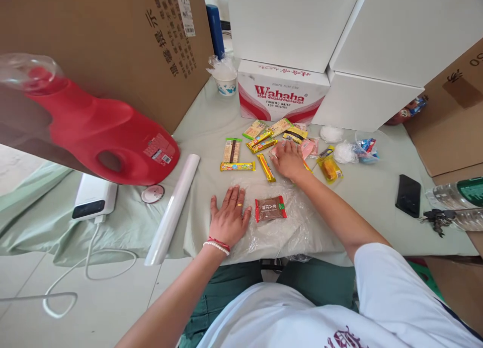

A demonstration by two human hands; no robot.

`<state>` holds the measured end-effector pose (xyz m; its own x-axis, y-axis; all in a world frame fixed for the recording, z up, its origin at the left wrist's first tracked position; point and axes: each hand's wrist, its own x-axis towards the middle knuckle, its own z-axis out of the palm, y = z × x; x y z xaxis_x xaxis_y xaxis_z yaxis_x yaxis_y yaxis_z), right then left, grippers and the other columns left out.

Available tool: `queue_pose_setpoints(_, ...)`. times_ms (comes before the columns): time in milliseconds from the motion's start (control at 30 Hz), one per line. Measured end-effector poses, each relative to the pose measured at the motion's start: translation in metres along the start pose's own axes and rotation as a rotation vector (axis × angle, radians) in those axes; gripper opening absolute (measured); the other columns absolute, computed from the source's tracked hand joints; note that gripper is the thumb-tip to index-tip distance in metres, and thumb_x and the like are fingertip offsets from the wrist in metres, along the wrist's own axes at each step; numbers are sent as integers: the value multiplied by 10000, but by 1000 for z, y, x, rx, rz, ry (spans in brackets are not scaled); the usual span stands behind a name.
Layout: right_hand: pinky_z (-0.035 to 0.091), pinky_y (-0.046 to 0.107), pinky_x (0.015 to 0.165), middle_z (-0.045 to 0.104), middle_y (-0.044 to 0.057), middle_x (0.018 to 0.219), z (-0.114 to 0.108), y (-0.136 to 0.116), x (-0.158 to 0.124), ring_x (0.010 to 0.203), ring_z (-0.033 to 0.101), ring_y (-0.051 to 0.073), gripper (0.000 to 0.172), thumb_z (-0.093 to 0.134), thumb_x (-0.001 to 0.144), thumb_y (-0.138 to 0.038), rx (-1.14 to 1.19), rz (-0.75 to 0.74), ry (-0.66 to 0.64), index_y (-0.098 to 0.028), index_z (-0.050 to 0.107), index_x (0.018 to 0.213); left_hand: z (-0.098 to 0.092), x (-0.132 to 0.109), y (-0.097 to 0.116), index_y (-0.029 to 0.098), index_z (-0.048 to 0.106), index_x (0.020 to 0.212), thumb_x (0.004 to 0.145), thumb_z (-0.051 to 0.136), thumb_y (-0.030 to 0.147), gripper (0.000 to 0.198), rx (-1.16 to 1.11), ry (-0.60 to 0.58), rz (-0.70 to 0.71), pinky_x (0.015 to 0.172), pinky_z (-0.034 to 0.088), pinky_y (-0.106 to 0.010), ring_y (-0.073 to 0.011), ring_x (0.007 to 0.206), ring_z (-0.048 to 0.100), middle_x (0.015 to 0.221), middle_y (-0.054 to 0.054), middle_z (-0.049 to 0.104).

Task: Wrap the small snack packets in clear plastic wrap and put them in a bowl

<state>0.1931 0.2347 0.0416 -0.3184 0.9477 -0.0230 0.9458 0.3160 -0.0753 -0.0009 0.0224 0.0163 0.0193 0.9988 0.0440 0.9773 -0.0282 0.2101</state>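
Observation:
My left hand (229, 214) lies flat with fingers spread, at the left edge of a sheet of clear plastic film (279, 237). On that film, just right of it, sits a brown packet with red ends (270, 208). My right hand (290, 161) reaches into the snack pile, its fingers bent down around a pink packet (274, 150) that they partly hide. Another pink packet (308, 148) lies to its right. Yellow snack bars (266, 167) and green-edged wafer packets (231, 150) are spread to its left. A yellow-wrapped cake (330, 169) lies farther right.
A roll of plastic film (173, 207) and a red detergent bottle (121, 137) stand left, beside a white power bank (94, 197). Behind are a Wahaha carton (281, 94) and a paper cup (226, 84). A phone (408, 195) and plastic bottles (449, 194) lie right.

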Motion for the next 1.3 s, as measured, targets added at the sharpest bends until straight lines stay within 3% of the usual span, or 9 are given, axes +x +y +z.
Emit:
queue_pose_setpoints(133, 207, 614, 1260, 337, 170, 1686, -7, 42, -19, 1573, 248, 394, 634, 505, 1012, -407, -57, -41, -148, -177, 426, 1597, 2, 0, -2, 194, 375, 1627, 1056, 318, 451, 629, -14, 19, 7, 1288, 80, -673, -306, 1578, 326, 1700, -126, 316)
queue_pose_setpoints(267, 245, 576, 1266, 370, 187, 1666, -17, 46, -19, 1560, 291, 374, 585, 503, 1003, -299, -18, -68, -30, -122, 484, 1560, 3, 0, -2, 193, 367, 1630, 1055, 318, 445, 629, -19, 8, 3, 1283, 72, -684, -305, 1579, 323, 1701, -128, 315)
queue_pose_setpoints(433, 238, 512, 1291, 439, 191, 1625, -15, -50, -10, 1541, 341, 320, 569, 494, 1039, -363, 174, -418, 144, -109, 502, 1548, 2, 1, 0, 191, 354, 1635, 1054, 307, 434, 632, 4, 3, -2, 1277, 109, -691, -312, 1577, 330, 1694, -133, 338)
queue_pose_setpoints(533, 184, 549, 1306, 331, 93, 1705, 0, -109, 0, 1593, 235, 287, 553, 491, 1050, -359, 151, -639, 87, -208, 464, 1581, 1, 1, 1, 169, 359, 1631, 1053, 302, 430, 637, 24, -2, -9, 1269, 131, -698, -317, 1571, 340, 1678, -151, 368)
queue_pose_setpoints(633, 187, 591, 1294, 342, 46, 1704, 15, -126, 14, 1589, 250, 273, 500, 467, 1051, -282, 101, -693, -3, -253, 502, 1549, 1, 1, 2, 180, 370, 1628, 1054, 300, 436, 632, 36, -5, -7, 1268, 144, -693, -317, 1564, 355, 1675, -154, 371)
queue_pose_setpoints(767, 175, 599, 1280, 381, 66, 1684, 14, -94, 27, 1570, 291, 274, 509, 369, 1058, -200, 86, -581, -25, -246, 505, 1547, 0, 0, 2, 193, 362, 1632, 1055, 298, 444, 632, 31, 2, 7, 1269, 143, -690, -310, 1568, 349, 1689, -140, 339)
queue_pose_setpoints(933, 150, 560, 1291, 221, 122, 1741, -13, -23, -1, 1593, 204, 325, 648, 501, 1033, -413, 153, -417, 56, -183, 387, 1629, -2, 0, 2, 195, 373, 1629, 1055, 295, 434, 626, 1, 9, 7, 1272, 116, -690, -312, 1567, 348, 1689, -143, 339)
queue_pose_setpoints(1100, 218, 532, 1268, 452, 126, 1617, -19, 46, -46, 1551, 267, 345, 609, 554, 1003, -455, 92, -307, -93, -215, 514, 1561, -2, 1, 0, 186, 378, 1625, 1054, 299, 435, 628, -20, -7, 16, 1273, 97, -695, -315, 1576, 329, 1695, -142, 330)
queue_pose_setpoints(1300, 249, 510, 1254, 459, 118, 1610, -3, 53, -36, 1508, 327, 337, 531, 489, 1025, -350, 50, -248, -61, -191, 552, 1528, 1, 1, -1, 183, 372, 1627, 1060, 296, 440, 627, -13, 3, 10, 1273, 89, -697, -307, 1576, 328, 1697, -144, 321)
